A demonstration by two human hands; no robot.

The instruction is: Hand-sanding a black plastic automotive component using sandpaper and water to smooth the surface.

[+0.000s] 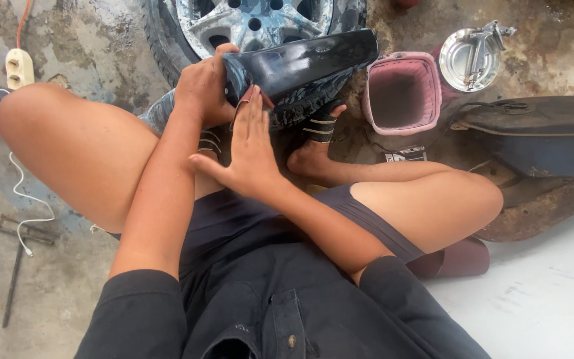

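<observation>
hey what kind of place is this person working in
Probably a vehicle repair or paint workshop, worked at floor level. An alloy wheel stands on stained concrete floor, both hands hold a glossy dark body panel, and a fuel tank lies nearby.

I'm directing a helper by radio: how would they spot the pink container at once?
Start at the wheel rim at top centre. Right of the glossy dark panel held by both hands stands the pink container. It is square-mouthed, open and ribbed, unlike the round shiny metal cup beside it.

A pink bucket (403, 93), a wheel rim (254, 20) and a power strip (19, 68) lie about
</observation>
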